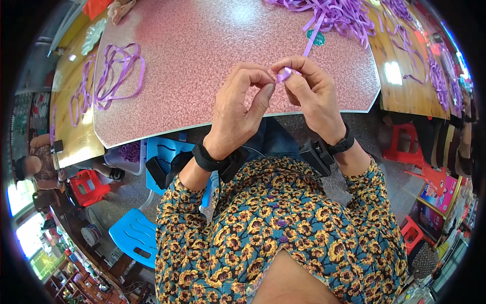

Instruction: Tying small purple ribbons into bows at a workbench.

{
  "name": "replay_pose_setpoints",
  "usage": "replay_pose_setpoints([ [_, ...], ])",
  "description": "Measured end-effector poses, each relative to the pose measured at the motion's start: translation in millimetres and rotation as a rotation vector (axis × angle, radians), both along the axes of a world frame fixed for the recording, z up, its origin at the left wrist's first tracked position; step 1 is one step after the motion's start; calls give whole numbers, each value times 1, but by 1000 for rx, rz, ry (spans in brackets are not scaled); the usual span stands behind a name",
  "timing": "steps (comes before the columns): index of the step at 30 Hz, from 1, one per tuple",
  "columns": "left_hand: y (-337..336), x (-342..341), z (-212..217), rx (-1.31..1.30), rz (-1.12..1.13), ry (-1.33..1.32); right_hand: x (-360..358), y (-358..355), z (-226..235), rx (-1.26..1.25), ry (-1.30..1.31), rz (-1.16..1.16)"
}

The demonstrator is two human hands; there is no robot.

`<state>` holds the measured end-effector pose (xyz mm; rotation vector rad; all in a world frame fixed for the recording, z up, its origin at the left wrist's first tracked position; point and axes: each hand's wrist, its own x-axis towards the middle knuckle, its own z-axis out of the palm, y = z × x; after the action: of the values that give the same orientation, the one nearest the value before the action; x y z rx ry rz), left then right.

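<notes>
Above the near edge of the pink speckled table (192, 76), my two hands meet at the fingertips. A shiny purple ribbon (285, 74) is pinched between them, with a small loop at my right fingers. My left hand (235, 109) is closed, thumb and fingertips at the ribbon's left side. My right hand (316, 96) is closed on the same ribbon, its thumb and index finger pressed together. Beyond my right hand a strip of ribbon runs up to a large tangled ribbon pile (336, 20). The fingers hide part of the loop.
Loose ribbon loops (142, 71) lie on the table's left side. A green tag (318, 39) sits by the pile. Blue chairs (134, 235) and red stools (90, 187) stand around. People sit at wooden tables left and right. A bin of purple ribbon (130, 152) is below the left edge.
</notes>
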<state>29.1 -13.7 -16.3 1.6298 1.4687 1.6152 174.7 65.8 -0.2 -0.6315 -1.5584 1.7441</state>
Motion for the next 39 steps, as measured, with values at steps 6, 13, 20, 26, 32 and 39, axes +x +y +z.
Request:
replay_pose_setpoints([
  [6, 1, 4, 2, 11, -29, -20, 0, 2, 2, -266, 116, 27],
  [13, 2, 6, 5, -61, -63, -180, 3, 8, 0, -208, 200, 98],
  [20, 1, 3, 16, -252, -112, -438, 9, 15, 0, 336, -7, 47],
  [26, 5, 1, 19, -286, -158, -569, 11, 11, 5, 534, -211, -100],
  [32, 7, 11, 6, -123, -22, -471, 4, 11, 2, 624, -223, -230],
  [39, 6, 5, 3, -3, 143, 165, 5, 13, 6, 645, -211, -196],
])
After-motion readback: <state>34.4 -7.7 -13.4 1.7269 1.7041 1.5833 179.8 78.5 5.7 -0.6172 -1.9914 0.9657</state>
